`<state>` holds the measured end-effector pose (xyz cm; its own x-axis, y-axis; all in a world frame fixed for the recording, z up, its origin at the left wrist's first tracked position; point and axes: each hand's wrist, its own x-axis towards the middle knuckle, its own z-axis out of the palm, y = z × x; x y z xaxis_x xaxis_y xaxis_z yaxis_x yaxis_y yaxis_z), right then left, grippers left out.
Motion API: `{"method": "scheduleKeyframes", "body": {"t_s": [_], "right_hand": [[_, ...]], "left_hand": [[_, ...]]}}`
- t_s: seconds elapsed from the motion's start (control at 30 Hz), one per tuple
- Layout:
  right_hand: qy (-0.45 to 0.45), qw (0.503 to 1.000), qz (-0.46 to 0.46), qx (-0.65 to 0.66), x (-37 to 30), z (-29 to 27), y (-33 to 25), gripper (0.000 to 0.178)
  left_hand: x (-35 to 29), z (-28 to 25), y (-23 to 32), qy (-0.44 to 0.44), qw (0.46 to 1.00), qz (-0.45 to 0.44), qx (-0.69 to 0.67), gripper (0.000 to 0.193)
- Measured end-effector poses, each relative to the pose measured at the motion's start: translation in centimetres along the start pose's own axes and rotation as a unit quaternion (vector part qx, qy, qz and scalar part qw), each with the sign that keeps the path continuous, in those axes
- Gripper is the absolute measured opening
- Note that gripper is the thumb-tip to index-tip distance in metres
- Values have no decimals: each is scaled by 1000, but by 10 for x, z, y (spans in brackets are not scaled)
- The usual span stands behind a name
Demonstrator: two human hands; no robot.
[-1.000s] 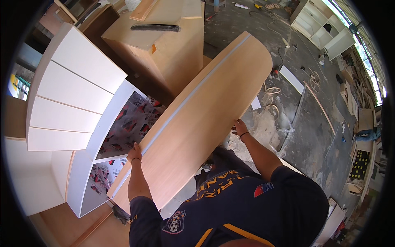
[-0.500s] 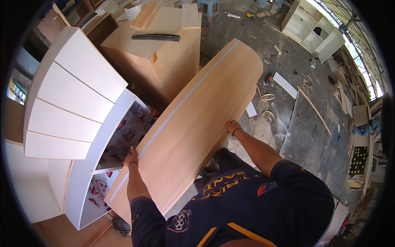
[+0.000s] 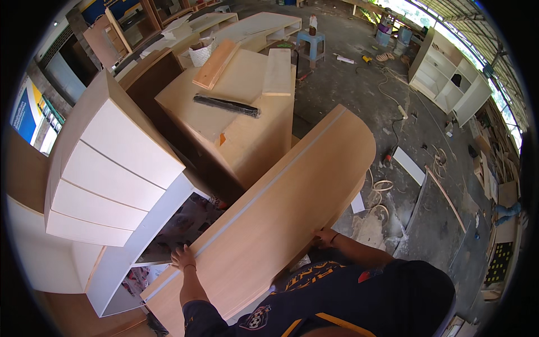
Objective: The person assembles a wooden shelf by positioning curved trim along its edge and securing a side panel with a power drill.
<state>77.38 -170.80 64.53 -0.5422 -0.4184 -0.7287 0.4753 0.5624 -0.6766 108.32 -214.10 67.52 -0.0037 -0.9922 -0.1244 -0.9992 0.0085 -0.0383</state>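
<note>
A long wood-grain panel (image 3: 281, 202) with a rounded far end and a pale grey stripe (image 3: 264, 182) along its left side lies slanting in front of me. My left hand (image 3: 183, 258) rests on its left edge near the stripe, fingers spread. At the panel's right edge, close to my body, my right hand (image 3: 324, 237) is closed over the rim; part of its fingers is hidden. Just left of the panel stands a curved white cabinet (image 3: 115, 163) with grooved front panels. Its pale open frame (image 3: 163, 210) reaches toward my left hand.
A plywood box (image 3: 258, 135) beyond the panel carries loose boards (image 3: 216, 63) and a dark strip (image 3: 227, 105). Cables (image 3: 382, 188), a white board (image 3: 409, 166) and a wood strip (image 3: 446, 196) lie on the floor at right. A blue stool (image 3: 310, 45) and white shelf unit (image 3: 449, 73) stand farther off.
My view has tilted upward, so the panel and cabinets sit lower in the picture. The left hand's fingers are more spread on the panel edge. My right hand stays at the opposite edge.
</note>
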Motion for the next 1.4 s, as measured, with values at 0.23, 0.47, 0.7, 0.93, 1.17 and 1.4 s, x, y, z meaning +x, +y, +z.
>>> {"method": "scheduleKeyframes", "body": {"t_s": [0.23,0.47,0.7,0.93,1.17,1.4], "right_hand": [[87,919,104,370,81,-97,-20,44],[130,876,60,461,90,-102,-43,55],[129,875,47,464,115,-116,-30,54],[114,939,26,323,113,-100,-73,52],[71,949,4,307,163,-103,-72,49],[112,942,39,313,164,-90,-82,39]], "left_hand": [[-144,45,78,54,993,75,-75,57],[-218,24,110,53,988,94,-109,59],[-219,31,112,92,980,117,-130,57],[-206,35,108,90,980,108,-139,56],[-190,51,112,118,977,93,-148,57],[-186,31,116,115,979,82,-149,57]]}}
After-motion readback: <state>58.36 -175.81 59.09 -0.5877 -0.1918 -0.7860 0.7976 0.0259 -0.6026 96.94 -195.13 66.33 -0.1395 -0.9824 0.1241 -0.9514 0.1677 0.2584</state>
